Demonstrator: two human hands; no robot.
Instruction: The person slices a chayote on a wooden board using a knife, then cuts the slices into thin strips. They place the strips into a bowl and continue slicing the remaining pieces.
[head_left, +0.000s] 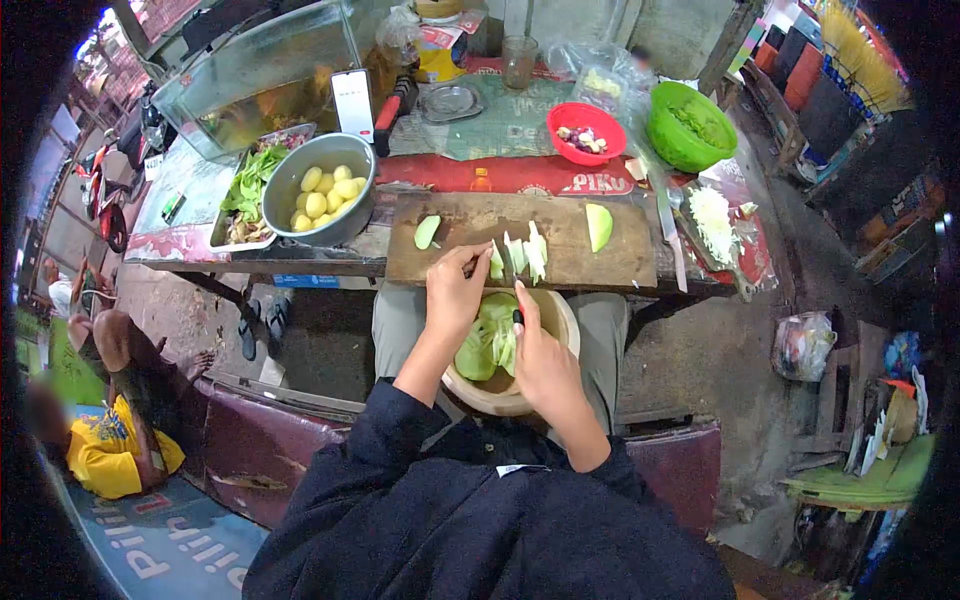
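Note:
My left hand [455, 292] is closed, its fingertips pinching a pale green vegetable piece [496, 264] that looks like chayote, on the wooden cutting board [440, 270]. My right hand [545, 365] grips a knife [518, 316] by its dark handle. Its blade points away from me and stands beside the held piece. Cut strips [537, 252] lie just right of the blade. One wedge [427, 232] rests at the board's left, another larger wedge [599, 227] at its right. Below the board, a round bowl [567, 325] in my lap holds more green pieces, partly hidden by my hands.
Beyond the board are a grey bowl [280, 172] of peeled potatoes, a propped phone [352, 106], a red bowl [613, 125] and a green basket [725, 146]. Another knife [672, 232] lies at right near shredded vegetable [714, 225]. A person in yellow [105, 455] sits at left.

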